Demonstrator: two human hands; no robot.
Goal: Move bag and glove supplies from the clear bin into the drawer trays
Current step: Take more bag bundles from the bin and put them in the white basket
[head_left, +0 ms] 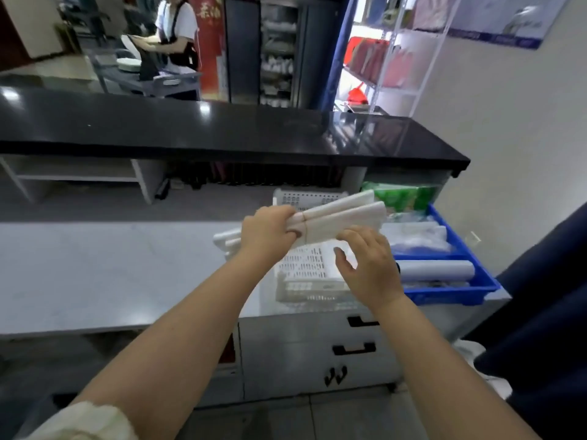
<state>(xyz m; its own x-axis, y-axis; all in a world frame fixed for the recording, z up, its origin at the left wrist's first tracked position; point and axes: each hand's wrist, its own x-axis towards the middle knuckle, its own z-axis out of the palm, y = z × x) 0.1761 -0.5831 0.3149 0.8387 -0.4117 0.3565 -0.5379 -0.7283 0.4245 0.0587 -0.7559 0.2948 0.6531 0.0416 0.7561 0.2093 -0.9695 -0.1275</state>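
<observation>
A banded bundle of folded white plastic bags (336,217) is gripped by the left hand (266,230) — the right hand (368,265), fingers spread, is held just below it, over a white perforated plastic tray (305,268).

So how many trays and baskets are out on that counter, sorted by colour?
White perforated baskets: 2, one under the hands and one behind the held bundle
Blue trays: 1, on the right
Total: 3

The left hand grips a banded bundle of white bags above the nearer basket; the right hand touches it from below.
</observation>
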